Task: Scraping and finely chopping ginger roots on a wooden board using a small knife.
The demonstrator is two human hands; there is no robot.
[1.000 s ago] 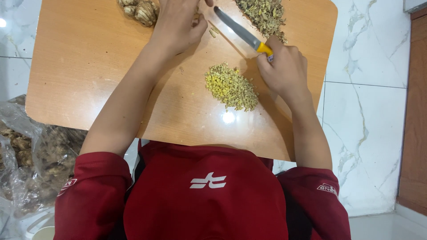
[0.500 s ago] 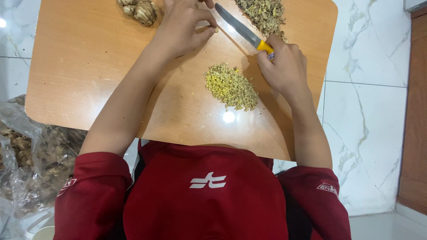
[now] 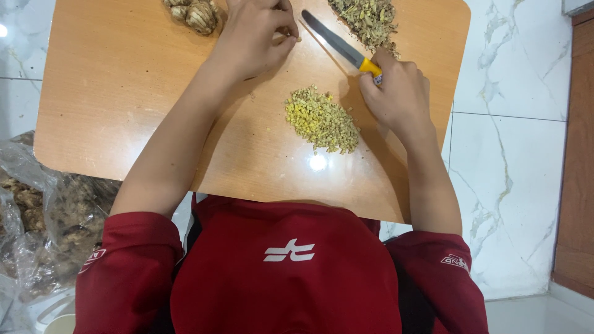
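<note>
Head view only. The top edge of the frame cuts off quite a bit: the fingertips of the left hand (image 3: 253, 40) are partly clipped, and what's pinched there is just a tiny pale bit, too small to be made out properly. The fingers are curled in around it near the board's far edge. The right hand (image 3: 399, 93) is closed around the yellow handle of a knife (image 3: 340, 44), so most of the handle is hidden; the dark blade is pointed toward the far edge, tip close to the left hand.

A heap of chopped yellowish pieces (image 3: 322, 120) is piled mid-board, just beside the right hand. A knobby root (image 3: 195, 13) and a pile of brownish peelings (image 3: 368, 18) are cropped at the wooden board's (image 3: 124, 93) far edge. A crinkled plastic bag (image 3: 43, 210) of more roots is seen off the board's left edge, blurry through the plastic.
</note>
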